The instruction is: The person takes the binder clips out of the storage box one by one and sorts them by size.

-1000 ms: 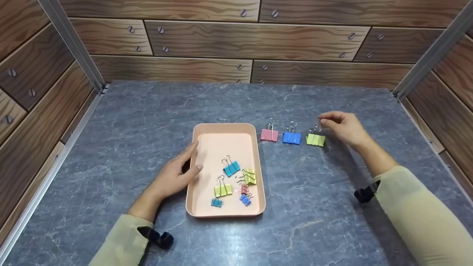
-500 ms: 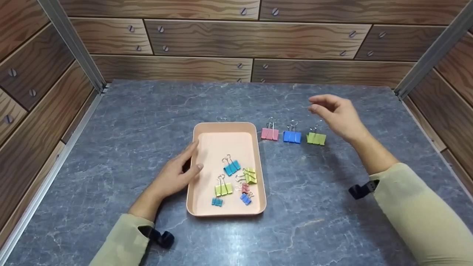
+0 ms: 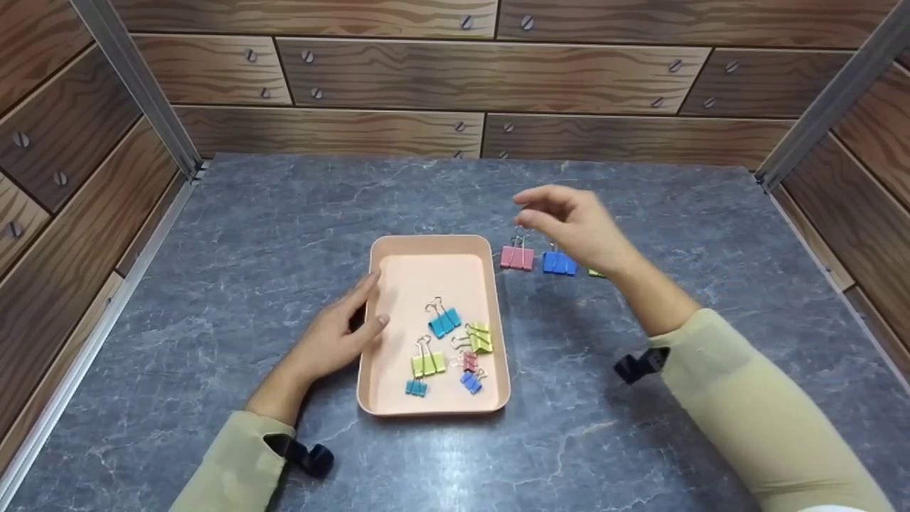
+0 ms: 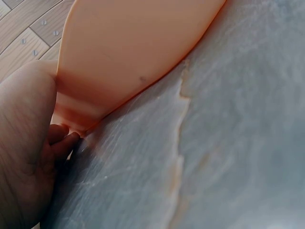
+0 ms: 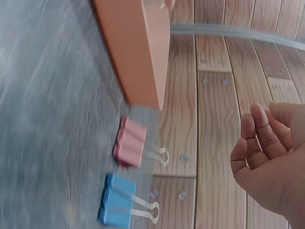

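My left hand [image 3: 334,338] grips the left side of a peach plastic tray [image 3: 434,245], thumb over the rim; in the left wrist view its fingers [image 4: 62,140] lie against the tray's outer wall. My right hand [image 3: 576,224] is raised behind and above a row of large binder clips, fingers loosely bent and nothing between them. In that row stand a pink binder clip [image 3: 517,258], a blue binder clip [image 3: 559,263] and a green binder clip [image 3: 596,272], mostly hidden by the right wrist. The right wrist view shows the pink and blue clips beside the tray.
Inside the tray lie smaller binder clips: a teal clip [image 3: 444,322], two yellow-green ones, a small red clip [image 3: 470,361], a small blue clip [image 3: 470,382] and a small teal clip [image 3: 416,387]. Wood-patterned walls [image 3: 384,71] enclose the grey marbled table [image 3: 298,206].
My right hand has risen from beside the green binder clip and moved left over the row toward the tray. The left hand and the tray have stayed in place.
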Tool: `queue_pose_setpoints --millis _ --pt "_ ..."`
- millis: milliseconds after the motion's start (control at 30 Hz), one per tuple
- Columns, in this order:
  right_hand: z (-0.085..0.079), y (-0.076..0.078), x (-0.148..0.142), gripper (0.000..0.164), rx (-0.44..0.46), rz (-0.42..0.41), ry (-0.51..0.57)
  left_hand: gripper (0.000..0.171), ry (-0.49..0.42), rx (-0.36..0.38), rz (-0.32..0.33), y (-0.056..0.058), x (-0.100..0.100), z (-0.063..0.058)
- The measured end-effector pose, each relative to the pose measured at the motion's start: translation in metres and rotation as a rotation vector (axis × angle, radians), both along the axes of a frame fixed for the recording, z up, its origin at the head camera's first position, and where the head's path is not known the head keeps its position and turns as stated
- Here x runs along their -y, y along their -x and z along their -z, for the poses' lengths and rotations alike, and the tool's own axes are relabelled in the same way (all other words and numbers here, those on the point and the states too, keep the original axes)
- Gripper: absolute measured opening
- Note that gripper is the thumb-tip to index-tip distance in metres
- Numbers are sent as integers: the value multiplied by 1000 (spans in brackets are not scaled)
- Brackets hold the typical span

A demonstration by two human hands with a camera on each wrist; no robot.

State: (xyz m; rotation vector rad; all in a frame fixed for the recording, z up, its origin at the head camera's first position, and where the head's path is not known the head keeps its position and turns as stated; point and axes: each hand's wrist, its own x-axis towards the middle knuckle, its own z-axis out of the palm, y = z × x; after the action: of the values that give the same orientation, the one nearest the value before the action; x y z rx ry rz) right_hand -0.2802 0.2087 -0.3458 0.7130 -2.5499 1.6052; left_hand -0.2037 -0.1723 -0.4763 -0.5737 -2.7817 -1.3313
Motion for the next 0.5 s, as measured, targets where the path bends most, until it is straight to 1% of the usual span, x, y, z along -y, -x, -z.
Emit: queue_pose_setpoints --millis 233,333,500 --pt "4 -5 26 26 43 -104 16 74 -10 -1 -8 1 0 -1" --pt "7 -6 34 27 51 -141 1 74 -4 -7 -7 1 0 -1" --pt "12 -7 44 27 78 -172 -43 75 5 -2 -2 0 0 -1"
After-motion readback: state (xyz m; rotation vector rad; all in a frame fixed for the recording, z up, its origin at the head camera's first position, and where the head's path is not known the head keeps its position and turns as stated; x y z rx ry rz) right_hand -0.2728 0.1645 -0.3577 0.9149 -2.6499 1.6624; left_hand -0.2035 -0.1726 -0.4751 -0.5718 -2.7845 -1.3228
